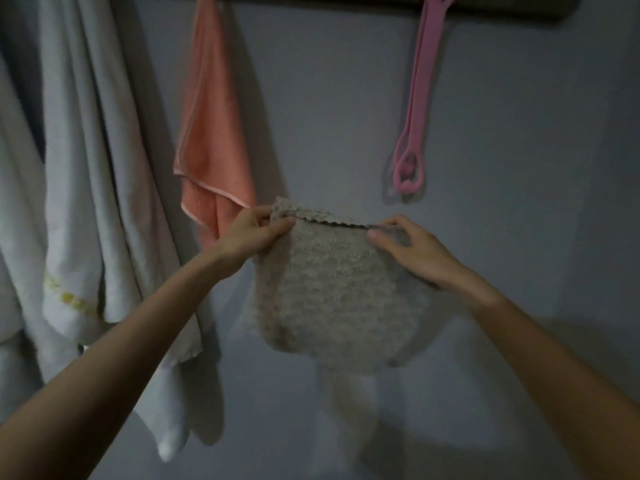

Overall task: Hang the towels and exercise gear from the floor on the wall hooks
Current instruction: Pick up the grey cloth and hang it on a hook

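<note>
I hold a fuzzy grey-beige towel (332,292) up in front of the wall, below the hook rail (346,2). My left hand (249,233) pinches its top left corner. My right hand (405,247) pinches the top edge further right. The cloth hangs down between my forearms. An orange towel (211,133) hangs from the rail just left of my hands. A pink resistance band (415,109) hangs from the rail to the upper right. The hooks themselves are hidden.
A large white towel (90,188) with a yellow mark hangs at the left, reaching well below my left arm. The bare grey wall (519,168) fills the right side. The floor is out of view. The room is dim.
</note>
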Motion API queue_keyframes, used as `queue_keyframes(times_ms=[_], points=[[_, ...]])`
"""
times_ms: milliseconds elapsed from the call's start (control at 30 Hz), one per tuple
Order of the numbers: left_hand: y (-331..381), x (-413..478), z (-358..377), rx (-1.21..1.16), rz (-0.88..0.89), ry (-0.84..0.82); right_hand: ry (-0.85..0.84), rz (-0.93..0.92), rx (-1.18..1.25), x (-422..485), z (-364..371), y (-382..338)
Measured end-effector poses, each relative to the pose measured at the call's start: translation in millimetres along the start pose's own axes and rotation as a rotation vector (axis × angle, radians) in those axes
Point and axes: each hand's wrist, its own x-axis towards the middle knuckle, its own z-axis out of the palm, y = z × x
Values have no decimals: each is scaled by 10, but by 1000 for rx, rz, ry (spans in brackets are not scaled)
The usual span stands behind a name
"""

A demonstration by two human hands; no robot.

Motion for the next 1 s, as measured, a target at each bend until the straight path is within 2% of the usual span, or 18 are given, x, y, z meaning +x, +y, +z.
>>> queue_keyframes(times_ms=[100,233,367,433,567,667,767,867,933,1000], points=[[156,108,40,82,73,17,-118,0,-49,51,137,-120],[344,272,74,279,223,16,30,-209,116,206,375,-404],[461,447,-71,419,342,32,152,-235,280,460,425,-621],[507,530,-207,441,343,35,155,-182,363,655,396,-687],[576,703,-544,363,215,-166,208,-98,500,1021,317,-905],[563,907,-766,362,198,-221,252,-30,622,1301,232,-1039],[584,1227,-931,219,237,-138,324,-20,483,1602,170,-1095],[698,1525,-1030,207,309,-111,370,-30,239,1795,123,-1126],[778,1710,-1016,234,370,-161,356,-161,131,1868,81,-1197],[874,1859,-966,314,445,-209,317,-300,163,1959,52,-1293]])
